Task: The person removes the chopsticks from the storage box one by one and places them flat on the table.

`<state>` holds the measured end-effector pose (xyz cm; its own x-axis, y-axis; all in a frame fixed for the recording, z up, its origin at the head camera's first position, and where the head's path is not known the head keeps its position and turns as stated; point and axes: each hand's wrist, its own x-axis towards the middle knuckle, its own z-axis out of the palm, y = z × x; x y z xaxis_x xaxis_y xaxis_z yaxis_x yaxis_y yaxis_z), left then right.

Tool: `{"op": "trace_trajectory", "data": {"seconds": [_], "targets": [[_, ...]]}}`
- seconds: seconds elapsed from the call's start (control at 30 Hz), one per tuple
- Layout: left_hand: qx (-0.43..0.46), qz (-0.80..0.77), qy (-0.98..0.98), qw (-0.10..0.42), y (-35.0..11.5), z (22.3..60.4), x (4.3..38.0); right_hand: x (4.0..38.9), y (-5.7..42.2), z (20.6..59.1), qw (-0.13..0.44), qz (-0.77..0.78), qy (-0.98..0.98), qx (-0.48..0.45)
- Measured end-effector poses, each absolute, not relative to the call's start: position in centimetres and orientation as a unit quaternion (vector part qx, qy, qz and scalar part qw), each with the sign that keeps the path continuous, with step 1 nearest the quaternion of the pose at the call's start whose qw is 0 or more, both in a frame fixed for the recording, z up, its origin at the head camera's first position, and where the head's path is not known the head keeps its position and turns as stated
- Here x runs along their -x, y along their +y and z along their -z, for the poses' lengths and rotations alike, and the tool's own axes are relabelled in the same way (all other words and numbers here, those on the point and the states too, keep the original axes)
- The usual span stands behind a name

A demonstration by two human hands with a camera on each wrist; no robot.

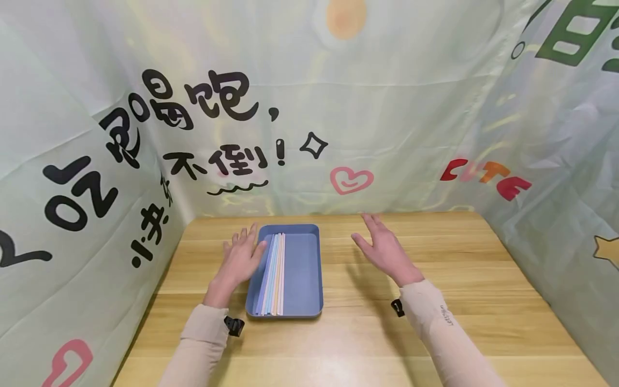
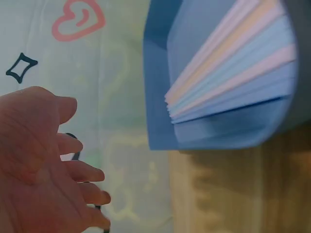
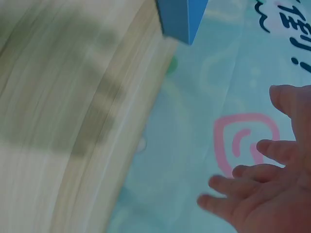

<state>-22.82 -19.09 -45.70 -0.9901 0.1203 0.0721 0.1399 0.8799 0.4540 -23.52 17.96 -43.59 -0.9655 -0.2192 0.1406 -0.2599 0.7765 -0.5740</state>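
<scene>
A blue tray (image 1: 303, 274) lies on the wooden table, left of the middle. Along its left side runs a row of several thin pastel sticks (image 1: 273, 274), in purple, blue, orange and pink; the left wrist view also shows these sticks (image 2: 228, 63) side by side, but not clearly what kind they are. My left hand (image 1: 239, 258) hovers at the tray's left edge, fingers spread and holding nothing. To the right of the tray, my right hand (image 1: 384, 250) is held above the table with its fingers extended and nothing in it.
The wooden table (image 1: 435, 322) stretches right and in front of the tray. Printed cloth (image 1: 411, 107) hangs behind the table and on both sides. A small black device (image 1: 234, 325) sits at the left wrist, another black device (image 1: 397, 307) at the right.
</scene>
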Motion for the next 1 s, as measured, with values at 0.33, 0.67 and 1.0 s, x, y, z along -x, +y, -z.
{"op": "trace_trajectory", "data": {"seconds": [0.33, 0.67, 1.0], "targets": [[0.017, 0.307, -0.945, 0.113, -19.9, 47.9, 22.2, 23.8, 13.6, 44.4, 0.065, -0.341, -0.923, -0.164], [-0.015, 0.313, -0.936, 0.161, -20.2, 48.7, 21.5, 23.8, 9.0, 45.6, 0.069, -0.425, -0.891, -0.142], [-0.031, 0.336, -0.93, 0.147, -19.7, 49.8, 20.9, 23.5, 5.2, 48.0, 0.054, -0.444, -0.882, -0.15]]}}
